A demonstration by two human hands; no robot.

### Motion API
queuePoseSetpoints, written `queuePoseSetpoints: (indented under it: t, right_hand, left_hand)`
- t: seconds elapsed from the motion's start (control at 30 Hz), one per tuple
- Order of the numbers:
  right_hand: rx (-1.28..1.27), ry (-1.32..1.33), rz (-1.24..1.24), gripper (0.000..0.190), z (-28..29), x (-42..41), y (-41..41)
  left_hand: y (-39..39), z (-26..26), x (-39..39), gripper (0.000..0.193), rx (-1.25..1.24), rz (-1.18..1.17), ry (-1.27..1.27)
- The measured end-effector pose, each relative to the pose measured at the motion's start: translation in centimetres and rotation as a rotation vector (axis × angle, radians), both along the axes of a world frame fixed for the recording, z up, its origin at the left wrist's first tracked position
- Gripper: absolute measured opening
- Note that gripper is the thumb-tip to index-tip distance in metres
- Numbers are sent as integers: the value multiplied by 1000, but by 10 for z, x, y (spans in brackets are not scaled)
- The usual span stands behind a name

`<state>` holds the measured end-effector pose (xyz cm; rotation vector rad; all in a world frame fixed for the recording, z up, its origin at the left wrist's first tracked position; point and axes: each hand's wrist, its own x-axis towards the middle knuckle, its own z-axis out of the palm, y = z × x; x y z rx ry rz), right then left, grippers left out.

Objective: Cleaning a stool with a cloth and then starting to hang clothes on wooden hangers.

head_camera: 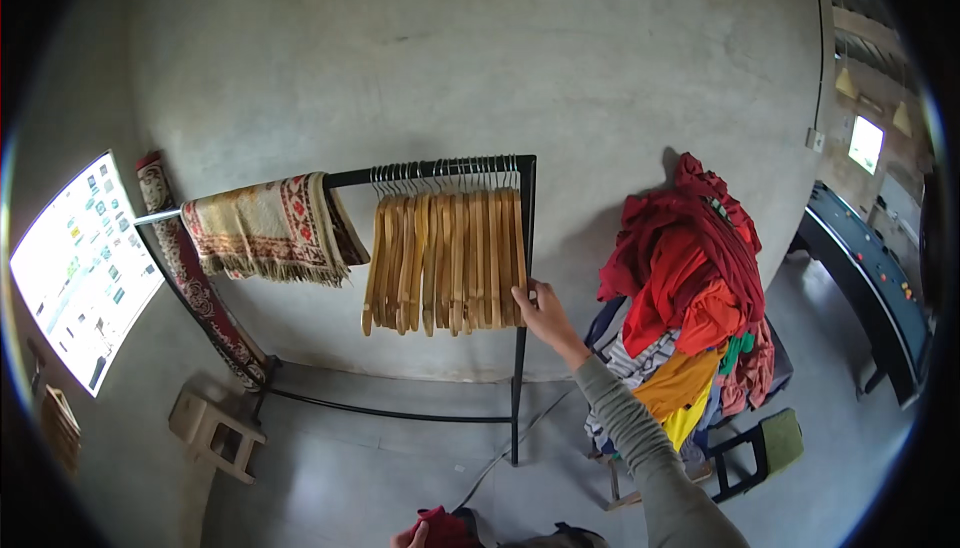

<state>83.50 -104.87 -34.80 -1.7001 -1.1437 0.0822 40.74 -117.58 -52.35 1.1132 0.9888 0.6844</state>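
Note:
My right hand (550,317) reaches to the lower end of the rightmost wooden clothes hanger (518,259), thumb and fingers around its tip. Many such hangers hang close together by metal hooks on the right part of the black metal clothes rack (531,207). At the bottom edge my left hand (411,537), only partly in view, grips a bunched red cloth (442,529). A fringed, patterned rug (259,229) is draped over the rack's bar, left of the hangers.
A large heap of clothes (682,270) stands at the right, beside a green-topped stool (780,439). A plastic stool (217,428) and a rolled carpet (191,270) are at the left. A cable (491,465) crosses the floor. Farther right stands a pool table (874,270).

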Motion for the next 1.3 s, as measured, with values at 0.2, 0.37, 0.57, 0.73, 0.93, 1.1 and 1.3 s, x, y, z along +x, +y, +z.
queuePoseSetpoints:
  t: [0.2, 0.37, 0.57, 0.73, 0.93, 1.1, 1.3]
  right_hand:
    - [9, -51, -194, 39, -10, 9, 16]
    - [-76, -204, -333, 34, 16, -11, 8]
    - [-71, -170, -315, 30, 56, -22, -28]
    - [-18, -282, -278, 19, 95, -40, -61]
    - [33, -114, -190, 19, 73, -37, -152]
    - [126, 416, -160, 20, 78, -55, -242]
    - [-18, -10, -648, 30, 41, -51, -379]
  left_hand:
    - [72, 49, 2, 25, 49, -176, -95]
    - [121, 56, 14, 20, 162, -277, 86]
    - [157, 65, 44, 23, 352, -526, 193]
    - [160, 65, 74, 23, 619, -606, 100]
    - [151, 106, 116, 19, 527, -642, -34]
    - [157, 141, 158, 32, 805, -647, 1]
    - [150, 192, 216, 21, 878, -849, -107]
